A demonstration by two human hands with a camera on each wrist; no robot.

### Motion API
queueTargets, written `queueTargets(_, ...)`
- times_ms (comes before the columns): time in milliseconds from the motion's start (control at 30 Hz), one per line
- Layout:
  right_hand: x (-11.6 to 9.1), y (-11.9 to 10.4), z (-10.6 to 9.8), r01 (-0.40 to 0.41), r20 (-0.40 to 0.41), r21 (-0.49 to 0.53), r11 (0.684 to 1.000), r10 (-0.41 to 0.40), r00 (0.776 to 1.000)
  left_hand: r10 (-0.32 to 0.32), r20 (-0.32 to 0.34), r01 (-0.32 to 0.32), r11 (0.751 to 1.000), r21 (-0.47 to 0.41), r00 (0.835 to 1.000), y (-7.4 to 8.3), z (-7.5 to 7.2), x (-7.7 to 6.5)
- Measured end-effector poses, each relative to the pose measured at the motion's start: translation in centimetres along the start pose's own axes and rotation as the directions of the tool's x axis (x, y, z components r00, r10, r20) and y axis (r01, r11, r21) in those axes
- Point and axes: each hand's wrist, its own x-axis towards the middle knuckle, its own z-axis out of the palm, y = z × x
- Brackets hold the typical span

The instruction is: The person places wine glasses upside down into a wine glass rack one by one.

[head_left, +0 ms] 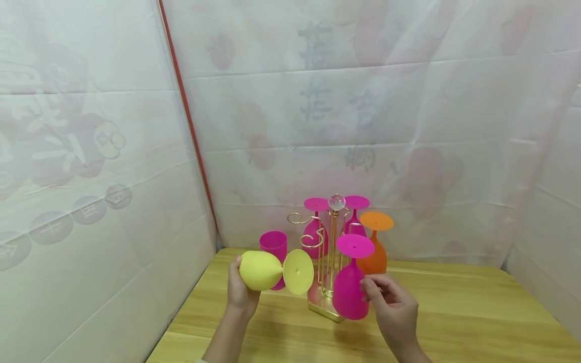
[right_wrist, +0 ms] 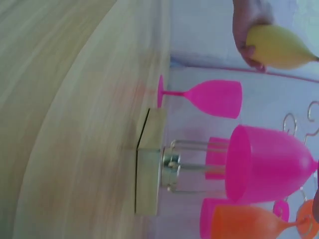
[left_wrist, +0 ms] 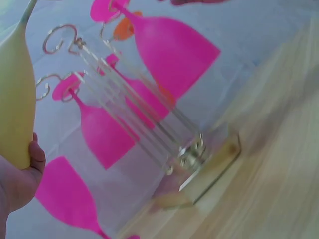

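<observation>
My left hand (head_left: 243,292) grips a yellow plastic wine glass (head_left: 260,270) round its bowl. The glass lies tilted on its side in the air, its foot towards the rack. A gold wine glass rack (head_left: 333,252) with curled hooks and a crystal ball top stands on the table. From its front right hook a pink wine glass (head_left: 351,290) hangs upside down. My right hand (head_left: 395,310) is beside that bowl, fingers loosely bent, fingertips overlapping the bowl's edge in the head view. In the left wrist view the same hand shows only at the top edge, apart from the glass.
An orange wine glass (head_left: 374,252) and two more pink glasses hang upside down on the rack's right and back. Another pink wine glass (right_wrist: 214,98) stands upright on the wooden table (head_left: 454,312), left of the rack. Patterned white sheets (head_left: 386,126) enclose the table.
</observation>
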Motion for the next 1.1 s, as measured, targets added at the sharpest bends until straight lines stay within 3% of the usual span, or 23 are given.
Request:
queueTargets(133, -0.7, -0.1, 1.2, 0.14, 0.07, 0.173, 0.975, -0.154, 0.986, 0.007, -0.038, -0.01, 0.995, -0.097, 0.999, -0.4, 1.2, -0.3)
queueTargets(300, -1.1, -0.7, 3.0, 0.228, 0.097, 0.243, 0.943, -0.258, 0.961, 0.007, -0.062, -0.019, 0.982, -0.189, 0.998, -0.7, 2.7, -0.6)
queueTargets(600, -1.5, -1.1, 5.6, 0.238, 0.093, 0.297, 0.925, -0.276, 0.957, -0.029, -0.122, -0.014, 0.942, -0.336, 0.992, -1.2, 4.4, -1.2)
queueTargets(833, -1.6, -1.6, 7.1, 0.212, 0.098, 0.206, 0.955, -0.235, 0.967, -0.018, -0.106, -0.021, 0.933, -0.358, 0.994, -1.1, 5.6, -2.3)
queueTargets(1000, -1.7, -2.0, 7.5, 0.206, 0.116, 0.116, 0.972, -0.22, 0.969, -0.018, -0.16, -0.045, 0.923, -0.381, 0.987, -1.1, 6.4, -3.2)
queueTargets(1100, -1.6, -1.9, 7.6, 0.195, 0.13, 0.121, 0.973, -0.211, 0.969, -0.015, -0.182, -0.059, 0.918, -0.391, 0.983, -1.4, 6.9, -3.3)
